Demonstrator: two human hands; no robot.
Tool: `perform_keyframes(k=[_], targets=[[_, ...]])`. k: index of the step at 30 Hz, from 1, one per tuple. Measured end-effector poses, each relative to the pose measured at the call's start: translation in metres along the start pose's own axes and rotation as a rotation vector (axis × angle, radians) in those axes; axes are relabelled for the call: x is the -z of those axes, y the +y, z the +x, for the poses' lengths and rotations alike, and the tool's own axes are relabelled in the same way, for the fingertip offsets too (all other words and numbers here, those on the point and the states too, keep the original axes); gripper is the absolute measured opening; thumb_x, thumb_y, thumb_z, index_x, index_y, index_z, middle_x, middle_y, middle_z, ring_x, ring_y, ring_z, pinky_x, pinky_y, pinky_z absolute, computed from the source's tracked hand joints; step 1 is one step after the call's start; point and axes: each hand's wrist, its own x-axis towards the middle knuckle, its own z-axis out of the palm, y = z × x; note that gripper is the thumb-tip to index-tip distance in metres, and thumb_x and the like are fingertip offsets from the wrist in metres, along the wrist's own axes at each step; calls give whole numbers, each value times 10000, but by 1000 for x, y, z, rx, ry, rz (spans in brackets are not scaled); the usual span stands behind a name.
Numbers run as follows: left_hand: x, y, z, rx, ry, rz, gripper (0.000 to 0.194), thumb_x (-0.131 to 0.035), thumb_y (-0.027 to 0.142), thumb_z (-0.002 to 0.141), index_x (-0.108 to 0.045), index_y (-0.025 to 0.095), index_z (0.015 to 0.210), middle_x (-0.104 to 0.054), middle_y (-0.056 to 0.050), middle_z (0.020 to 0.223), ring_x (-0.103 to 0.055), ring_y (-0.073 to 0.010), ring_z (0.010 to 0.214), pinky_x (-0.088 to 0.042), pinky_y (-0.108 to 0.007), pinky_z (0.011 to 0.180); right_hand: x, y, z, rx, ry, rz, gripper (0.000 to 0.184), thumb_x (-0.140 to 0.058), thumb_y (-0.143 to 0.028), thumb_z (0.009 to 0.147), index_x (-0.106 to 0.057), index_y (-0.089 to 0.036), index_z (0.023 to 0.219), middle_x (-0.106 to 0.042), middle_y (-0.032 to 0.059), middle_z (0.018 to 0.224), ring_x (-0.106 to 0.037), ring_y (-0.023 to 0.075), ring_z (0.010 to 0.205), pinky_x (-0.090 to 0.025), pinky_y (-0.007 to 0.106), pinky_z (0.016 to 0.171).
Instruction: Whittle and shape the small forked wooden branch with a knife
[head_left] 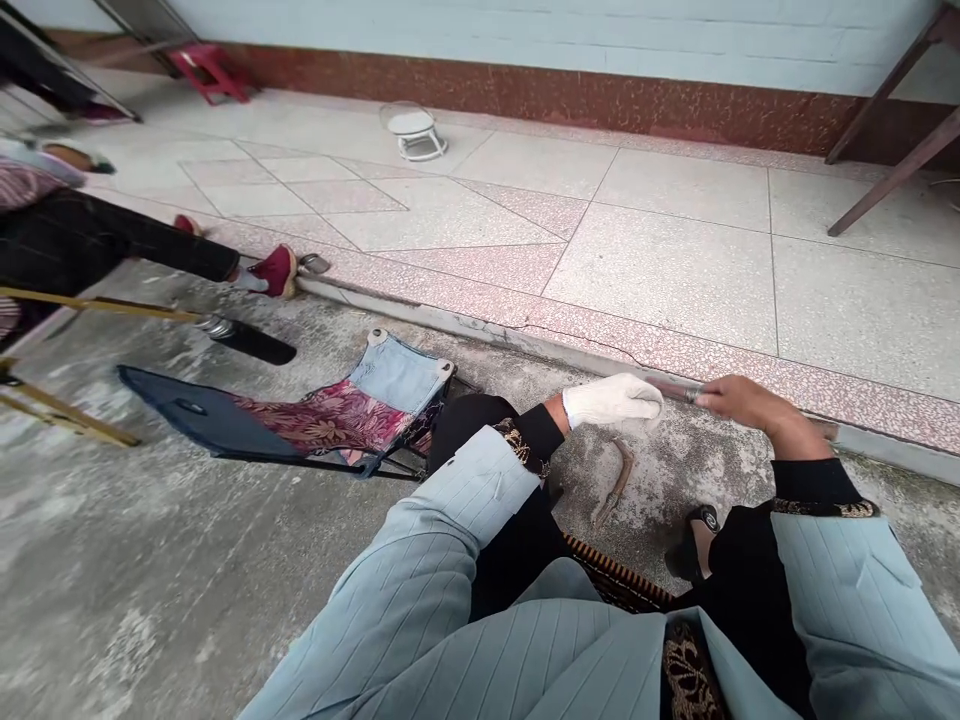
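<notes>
My left hand [611,401], in a white knitted glove, is curled closed just beyond my knees. Whatever it may hold is hidden by the glove. My bare right hand [739,403] grips a brown stick-like tool [673,388] with a greyish band near the fingers. The tool's far end reaches the gloved fingertips; its exact kind is unclear. On the concrete below my hands lies a curved brown wooden piece [621,478], apart from both hands.
A low terrazzo step [675,270] runs across in front. A folding chair [337,410] with patterned fabric stands at my left. Beyond it, a person's leg and red shoe [277,272] show. A white stool [420,135], a red stool [212,72] and wooden legs [892,180] stand near the wall.
</notes>
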Motion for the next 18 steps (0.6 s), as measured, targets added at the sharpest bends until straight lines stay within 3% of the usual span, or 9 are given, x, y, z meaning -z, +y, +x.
perform_keyframes(k=[3, 4, 6, 8, 10, 12, 14, 18], targets=[[12, -2, -3, 2, 72, 131, 243, -505, 311, 847, -618, 118, 751, -578, 7, 702, -477, -91, 636, -345, -204, 623, -4, -14, -9, 179, -517, 98, 269, -616, -427, 812, -701, -181, 745, -610, 37, 623, -510, 145, 558, -376, 287, 552], [14, -4, -2, 5, 92, 166, 237, -501, 306, 848, -622, 120, 764, -583, 8, 711, -486, -95, 651, -350, -205, 635, -4, -20, -13, 254, -635, 143, 269, -609, -424, 824, -700, -180, 756, -606, 29, 622, -498, 135, 547, -379, 282, 550], [13, -9, 1, 21, 150, 226, 224, -487, 288, 855, -629, 125, 800, -597, 7, 737, -506, -105, 684, -363, -209, 664, -2, -31, -20, 376, -706, 247, 260, -611, -420, 829, -694, -177, 793, -616, 23, 672, -499, 125, 569, -395, 273, 563], [7, -14, 5, 40, 218, 251, 213, -472, 266, 861, -633, 127, 852, -615, -3, 779, -525, -116, 719, -379, -217, 691, 2, -36, -25, 428, -583, 361, 269, -622, -430, 820, -680, -167, 817, -611, 22, 715, -500, 119, 592, -407, 264, 573], [-2, -19, 10, 67, 261, 244, 227, -463, 280, 876, -631, 130, 903, -628, -16, 824, -538, -127, 742, -389, -226, 700, 6, -35, -26, 403, -328, 464, 295, -627, -451, 812, -659, -158, 800, -589, 18, 711, -484, 111, 584, -401, 254, 564], [-12, -22, 14, 77, 219, 222, 263, -435, 316, 903, -629, 138, 884, -627, -18, 832, -539, -129, 743, -388, -227, 698, 9, -30, -24, 345, -38, 563, 327, -613, -480, 816, -632, -158, 764, -564, 16, 686, -462, 106, 567, -384, 248, 549], [-19, -23, 16, 62, 127, 203, 290, -412, 331, 919, -620, 145, 839, -614, -9, 802, -528, -122, 718, -377, -221, 684, 11, -24, -21, 275, 163, 609, 354, -603, -505, 817, -608, -163, 726, -544, 14, 653, -449, 107, 558, -364, 245, 536], [-22, -24, 17, 56, 90, 254, 267, -416, 327, 916, -605, 149, 853, -592, 2, 766, -508, -119, 692, -353, -219, 656, 16, -20, -21, 204, 236, 508, 396, -602, -530, 807, -579, -161, 663, -500, 0, 590, -419, 99, 533, -321, 239, 518]])
